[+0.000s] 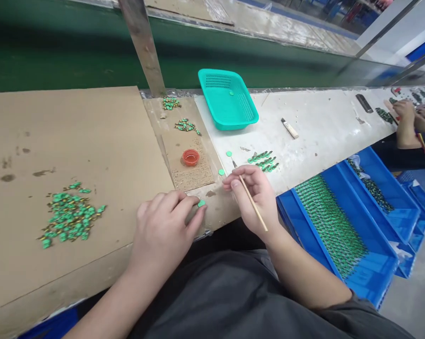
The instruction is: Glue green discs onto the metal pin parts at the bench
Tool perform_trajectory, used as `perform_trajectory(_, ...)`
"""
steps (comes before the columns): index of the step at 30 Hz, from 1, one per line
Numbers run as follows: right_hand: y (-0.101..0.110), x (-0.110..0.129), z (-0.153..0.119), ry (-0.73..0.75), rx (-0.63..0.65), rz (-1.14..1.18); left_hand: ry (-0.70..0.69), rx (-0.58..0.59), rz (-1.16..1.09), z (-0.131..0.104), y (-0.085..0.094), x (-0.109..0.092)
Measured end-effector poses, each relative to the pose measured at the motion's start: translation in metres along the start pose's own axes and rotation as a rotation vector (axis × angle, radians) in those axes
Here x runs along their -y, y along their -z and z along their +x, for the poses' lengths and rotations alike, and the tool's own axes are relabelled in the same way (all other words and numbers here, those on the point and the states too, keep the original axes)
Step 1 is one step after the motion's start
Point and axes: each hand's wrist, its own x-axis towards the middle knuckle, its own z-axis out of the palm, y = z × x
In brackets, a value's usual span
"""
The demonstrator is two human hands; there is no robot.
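Observation:
Between the thumb and index finger of my left hand (170, 216) is a small green disc (201, 203), close to the table's front edge. My right hand (251, 195) holds a thin wooden brush (253, 202), its dark tip pointing up and away from me. Two more green discs lie near that hand: one (228, 154) by the brush tip, another (221, 172) left of the fingers. A small red cup (190, 157) stands on a speckled cardboard piece beyond my hands. Rows of green pieces with dark stems (264, 161) lie just beyond my right hand.
A teal basket (217, 106) stands at the back. Green and gold pieces are heaped on cardboard (71, 216) at left, with smaller piles near the red cup. A white tube (290, 128) lies right. Blue bins (371, 268) sit below the table. Another person's hands (405, 110) are far right.

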Motion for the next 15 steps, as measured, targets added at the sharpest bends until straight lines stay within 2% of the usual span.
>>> perform_trajectory(3, -0.004, -0.006, 0.022, 0.085, 0.064, 0.085, -0.036, 0.048, -0.083, 0.0, 0.003, 0.009)
perform_trajectory(8, -0.022, -0.013, 0.072, 0.338, 0.072, -0.084, -0.159, 0.051, -0.167, -0.017, 0.01, 0.011)
perform_trajectory(11, -0.036, -0.018, 0.093, 0.331, 0.113, -0.072, -0.241, 0.036, -0.082, -0.027, 0.009, 0.008)
perform_trajectory(15, -0.045, -0.026, 0.097, 0.283, 0.159, -0.099, -0.24, -0.021, -0.066, -0.033, 0.0, 0.007)
